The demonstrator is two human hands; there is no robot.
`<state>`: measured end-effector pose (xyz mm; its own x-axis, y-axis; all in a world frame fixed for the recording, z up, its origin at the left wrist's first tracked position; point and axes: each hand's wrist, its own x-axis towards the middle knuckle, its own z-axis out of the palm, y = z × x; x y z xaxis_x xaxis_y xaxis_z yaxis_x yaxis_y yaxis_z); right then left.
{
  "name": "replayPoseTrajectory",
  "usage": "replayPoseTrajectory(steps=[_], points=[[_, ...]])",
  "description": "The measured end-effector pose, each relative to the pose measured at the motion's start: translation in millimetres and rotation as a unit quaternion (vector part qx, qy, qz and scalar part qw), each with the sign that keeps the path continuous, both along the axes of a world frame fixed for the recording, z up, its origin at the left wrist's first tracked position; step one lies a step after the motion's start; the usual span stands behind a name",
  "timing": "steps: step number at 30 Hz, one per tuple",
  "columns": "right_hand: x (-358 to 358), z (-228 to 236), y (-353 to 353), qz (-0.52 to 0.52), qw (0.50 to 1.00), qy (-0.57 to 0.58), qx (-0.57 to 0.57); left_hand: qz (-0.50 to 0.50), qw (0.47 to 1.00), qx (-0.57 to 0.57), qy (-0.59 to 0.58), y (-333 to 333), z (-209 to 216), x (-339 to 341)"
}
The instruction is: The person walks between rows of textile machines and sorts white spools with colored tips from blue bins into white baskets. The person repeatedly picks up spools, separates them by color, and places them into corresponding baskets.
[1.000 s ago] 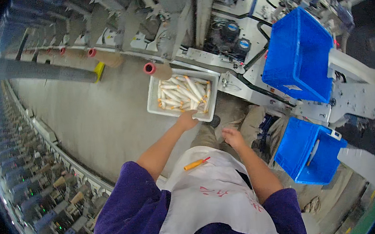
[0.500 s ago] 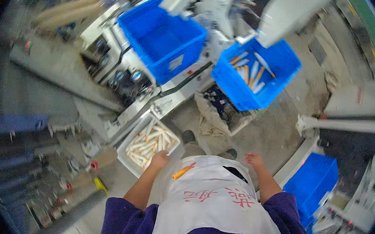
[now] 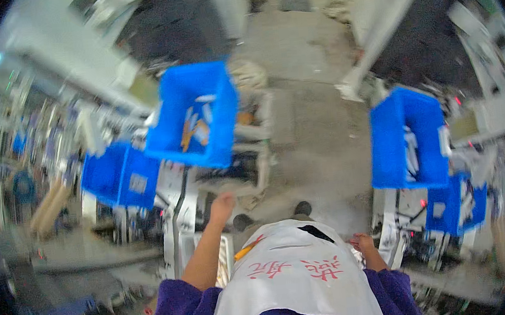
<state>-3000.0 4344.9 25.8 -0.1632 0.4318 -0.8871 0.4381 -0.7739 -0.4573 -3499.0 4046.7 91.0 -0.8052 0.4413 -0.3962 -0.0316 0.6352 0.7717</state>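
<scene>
Left hand (image 3: 223,207) blurred; fingers look bunched together, can't tell how tightly or on what. Right hand (image 3: 361,242) beside the white apron (image 3: 279,296), fingers partly curled; grip unclear. White tray (image 3: 230,247) mostly hidden, between left forearm and apron. Blue bin (image 3: 229,126), holding white and orange pieces, lies beyond left hand.

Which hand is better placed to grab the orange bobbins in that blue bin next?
Probably the left hand: it's on the same side as the blue bin, nearer the orange bobbins. The right hand is farther away, across the white apron.
</scene>
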Motion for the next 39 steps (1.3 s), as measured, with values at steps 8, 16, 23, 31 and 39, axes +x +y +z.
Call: replayPoseTrajectory(steps=[8,16,23,31,39], points=[[133.8,-61.7,6.0,-0.058,0.984,-0.025,0.169,-0.316,0.948,0.01,-0.02,208.6,83.4,81.5],[43.4,-1.4,0.1,-0.324,0.942,0.011,0.084,-0.401,0.916,-0.026,-0.009,371.8,100.7,61.7],[-13.6,53.3,23.4,-0.439,0.887,-0.023,0.14,-0.608,0.78,0.025,0.147,613.4,111.0,129.5],[-104.8,103.8,31.4,-0.541,0.818,-0.037,0.194,-0.793,0.545,0.111,0.25,819.8,4.6,256.8],[-162.4,117.8,9.4,-0.642,0.753,-0.081,0.121,-0.825,0.309,0.014,0.474,839.7,-130.2,331.4]])
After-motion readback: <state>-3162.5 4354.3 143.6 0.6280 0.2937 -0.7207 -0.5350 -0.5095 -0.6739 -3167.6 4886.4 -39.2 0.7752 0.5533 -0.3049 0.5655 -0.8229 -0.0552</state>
